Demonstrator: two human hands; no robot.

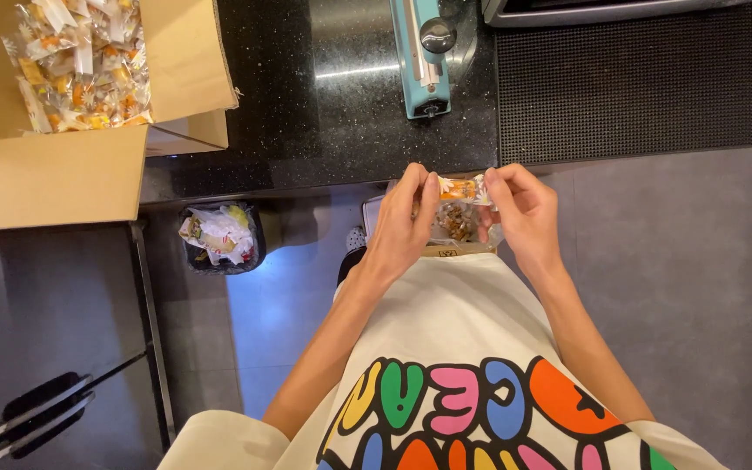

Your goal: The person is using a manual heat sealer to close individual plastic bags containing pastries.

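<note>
head view: at frame centre, left hand (404,222) and right hand (520,209) fingers pinch opposite ends of a snack packet (461,189), lying left-right.

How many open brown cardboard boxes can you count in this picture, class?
1: the open brown cardboard box sits at the upper left on the black counter, filled with small clear wrapped packets. Others may lie out of view.

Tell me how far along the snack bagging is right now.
Done: a cardboard box holds many filled clear packets. In hand: left hand and right hand pinch one small clear snack packet at its ends. Left: it sits short of the teal heat sealer.
</note>
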